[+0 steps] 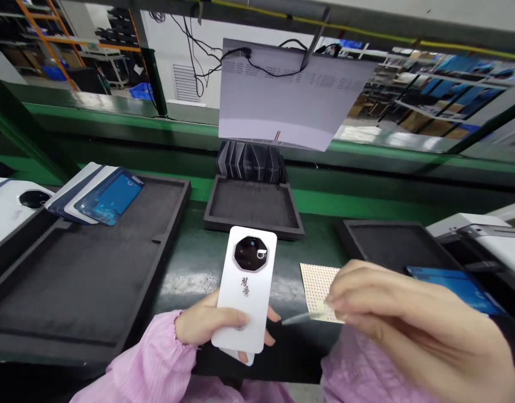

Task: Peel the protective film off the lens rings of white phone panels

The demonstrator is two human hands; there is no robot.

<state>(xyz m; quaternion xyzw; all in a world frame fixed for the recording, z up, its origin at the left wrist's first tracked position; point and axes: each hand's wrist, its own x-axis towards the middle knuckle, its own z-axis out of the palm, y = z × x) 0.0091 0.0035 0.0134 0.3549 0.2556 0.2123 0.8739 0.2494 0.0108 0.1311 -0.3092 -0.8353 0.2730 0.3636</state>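
My left hand (213, 316) is wrapped round a white phone (246, 299), its thumb on the back and fingers coming round the right edge. The phone's back faces me, with a dark octagonal camera window at the top and dark characters below it. Under its lower end another white edge shows; I cannot tell what it belongs to. On the right, my right hand (392, 313) is closed in a pinch on a thin, pale, see-through strip (302, 318) that points toward the phone. Behind those fingers lies a yellowish sheet of small red dots (318, 282), partly covered.
On the left, a large dark foam tray (73, 280) bears several overlapping white and blue phone-shaped pieces (115, 196). A smaller tray (253, 204) at the back holds a row of dark panels (251, 162). At right, another tray (387, 240) holds a blue piece (454, 288). A monitor (291, 101) hangs above.
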